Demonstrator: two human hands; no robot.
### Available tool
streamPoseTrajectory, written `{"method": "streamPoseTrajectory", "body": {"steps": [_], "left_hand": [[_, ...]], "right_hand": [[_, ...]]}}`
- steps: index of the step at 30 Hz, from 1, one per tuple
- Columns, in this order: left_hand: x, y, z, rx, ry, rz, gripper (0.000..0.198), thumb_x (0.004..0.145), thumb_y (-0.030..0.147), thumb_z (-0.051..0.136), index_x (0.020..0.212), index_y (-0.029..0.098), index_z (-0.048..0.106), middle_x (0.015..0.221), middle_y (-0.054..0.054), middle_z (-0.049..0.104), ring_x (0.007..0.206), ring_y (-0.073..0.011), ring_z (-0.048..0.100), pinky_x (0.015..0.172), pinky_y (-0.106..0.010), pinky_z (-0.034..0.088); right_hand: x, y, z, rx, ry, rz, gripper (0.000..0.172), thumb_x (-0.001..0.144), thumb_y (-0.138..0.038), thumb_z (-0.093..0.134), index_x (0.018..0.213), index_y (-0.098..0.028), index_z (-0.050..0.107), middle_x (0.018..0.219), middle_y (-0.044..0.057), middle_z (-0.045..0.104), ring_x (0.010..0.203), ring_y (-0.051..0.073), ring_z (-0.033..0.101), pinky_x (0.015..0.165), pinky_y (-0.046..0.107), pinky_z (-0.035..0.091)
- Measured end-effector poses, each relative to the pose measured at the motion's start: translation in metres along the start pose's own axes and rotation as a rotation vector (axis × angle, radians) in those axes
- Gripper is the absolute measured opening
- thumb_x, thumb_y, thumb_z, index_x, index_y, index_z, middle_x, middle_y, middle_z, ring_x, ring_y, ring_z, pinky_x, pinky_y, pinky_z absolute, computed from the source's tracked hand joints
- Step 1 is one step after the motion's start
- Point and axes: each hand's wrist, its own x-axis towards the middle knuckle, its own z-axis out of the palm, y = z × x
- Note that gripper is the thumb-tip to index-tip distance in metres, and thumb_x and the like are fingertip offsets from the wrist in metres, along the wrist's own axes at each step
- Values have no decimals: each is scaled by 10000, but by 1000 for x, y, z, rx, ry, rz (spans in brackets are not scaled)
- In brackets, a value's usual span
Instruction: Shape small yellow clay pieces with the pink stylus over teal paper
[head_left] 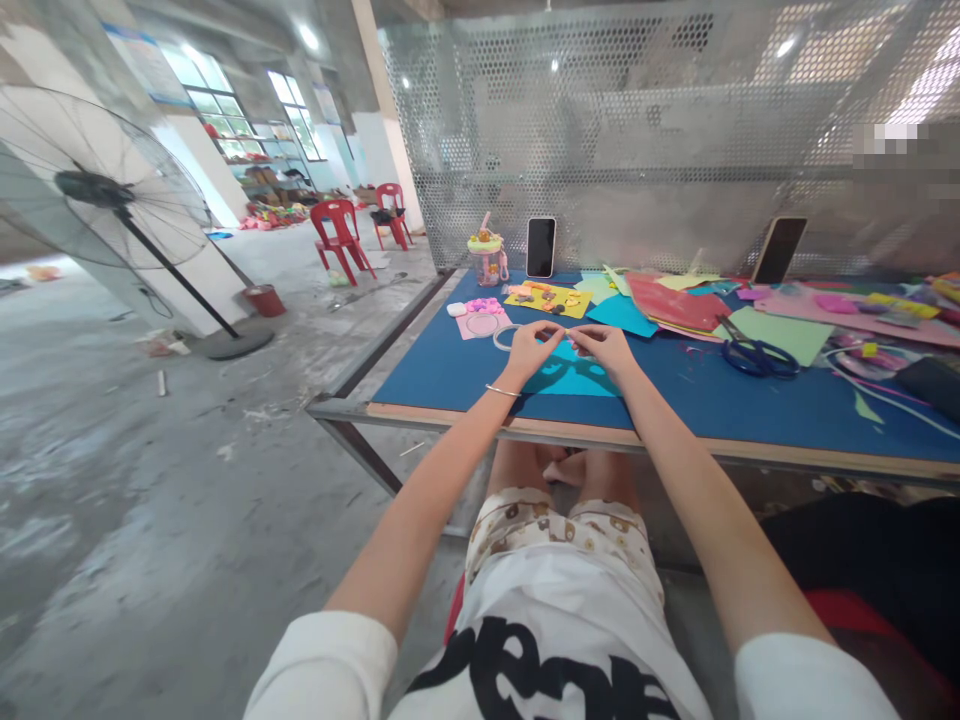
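My left hand [532,348] and my right hand [606,346] meet fingertip to fingertip above a bright blue paper sheet [574,380]. Both are closed in a pinch, and whatever small thing lies between the fingers is too small to make out. A pale ring [498,340], perhaps a tape roll, lies just left of my left hand. Beyond it a pink paper square [471,330] carries another thin ring, with small pink pieces [486,306] along its top edge. Farther back, a yellow card [579,311] bears several small brown and orange shapes.
Dark-handled scissors [761,358] and coloured papers [675,305] lie to the right. At the back stand a drink cup [489,262], a phone [541,247] and another phone [780,250] against a perforated metal screen [637,130]. A large fan [97,188] stands left. Someone's dark clothing [870,550] shows at right.
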Motion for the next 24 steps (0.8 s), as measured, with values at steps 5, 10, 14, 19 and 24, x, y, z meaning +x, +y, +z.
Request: {"method": "streamPoseTrajectory", "body": {"steps": [5,10,14,19,24], "left_hand": [[0,1,0,-41,-8,-32,189,798,323,613,818,153,695,759,-41,694,692,-129,620,613,-231,505],[0,2,1,-96,-15,-70,183,774,323,639,806,149,686,738,-36,681,673,-120,610,598,-223,507],[1,-1,1,-147,-16,-116,214,757,352,648,793,142,669,728,-31,667,631,-105,591,539,-203,496],[1,-1,1,-212,-28,-180,274,740,407,644,800,139,656,699,-23,642,571,-90,563,442,-171,459],[1,1,0,-250,-30,-221,292,724,424,649,789,139,652,669,-21,627,552,-85,549,437,-167,454]], "right_hand": [[0,1,-1,-7,8,-4,445,593,-551,735,828,-175,715,674,43,674,611,143,605,592,274,516],[-1,-1,0,-22,15,-29,421,604,-544,728,809,-176,713,667,38,671,597,140,604,577,268,515],[-2,-5,1,-45,19,-81,415,619,-540,718,817,-176,708,656,35,667,576,140,597,563,271,507],[-5,-8,2,-145,42,-197,397,649,-526,700,846,-182,697,671,39,670,541,142,586,550,283,496],[-11,-10,4,-323,88,-345,338,745,-493,625,873,-187,689,697,43,666,569,148,593,567,280,487]]}}
